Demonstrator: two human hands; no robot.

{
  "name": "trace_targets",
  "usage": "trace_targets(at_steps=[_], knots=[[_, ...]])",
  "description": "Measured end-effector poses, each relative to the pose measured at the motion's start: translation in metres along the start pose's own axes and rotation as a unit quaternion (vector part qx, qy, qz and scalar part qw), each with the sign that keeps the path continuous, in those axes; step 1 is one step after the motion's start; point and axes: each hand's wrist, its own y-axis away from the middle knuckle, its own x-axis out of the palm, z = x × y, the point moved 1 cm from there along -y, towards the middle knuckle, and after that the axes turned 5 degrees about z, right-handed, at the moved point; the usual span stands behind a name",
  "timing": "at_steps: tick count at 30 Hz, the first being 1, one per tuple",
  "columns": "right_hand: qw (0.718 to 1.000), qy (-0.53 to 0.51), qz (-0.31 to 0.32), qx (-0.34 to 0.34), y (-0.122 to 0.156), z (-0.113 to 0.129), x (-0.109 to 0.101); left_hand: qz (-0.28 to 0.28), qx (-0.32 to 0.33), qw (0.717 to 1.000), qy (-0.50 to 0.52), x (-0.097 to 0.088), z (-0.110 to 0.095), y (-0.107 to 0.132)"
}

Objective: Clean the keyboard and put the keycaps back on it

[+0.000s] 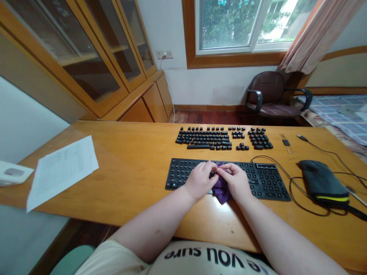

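Note:
A purple cloth (221,191) is bunched between my two hands, over the middle of a black keyboard base (271,182) stripped of its keycaps. My left hand (201,178) is closed, thumb and fingers pinched at the cloth's upper edge. From the other side, my right hand (236,181) pinches the same cloth, its fingertips almost meeting the left ones. A small dark spot shows by the left fingertips; whether a keycap is wrapped in the cloth I cannot tell. Behind the base, loose black keycaps (203,136) lie arranged in keyboard order.
Printed paper sheets (64,168) lie at the left, near a white object (14,173). On the right are a dark pouch (322,181) with a yellow edge, looping cables (295,187), a USB plug (302,138) and a small dark piece (286,142). An armchair (268,93) stands beyond the desk.

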Motion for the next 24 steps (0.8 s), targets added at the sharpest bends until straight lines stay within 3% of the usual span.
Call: trace_targets(at_steps=[7, 11, 18, 24], knots=[[0.996, -0.058, 0.061, 0.022, -0.003, 0.002, -0.003, -0.036, -0.021, 0.998, 0.047, -0.006, 0.001, 0.001], [0.995, -0.077, 0.057, 0.030, -0.005, 0.004, -0.008, -0.060, -0.029, 0.994, 0.087, -0.009, 0.002, 0.001], [0.994, -0.085, 0.053, 0.043, -0.005, 0.003, -0.009, -0.039, 0.005, 0.992, 0.120, -0.011, 0.002, -0.002], [0.996, -0.052, 0.057, 0.041, -0.003, 0.005, -0.009, -0.030, -0.012, 0.992, 0.123, -0.008, 0.006, -0.002]])
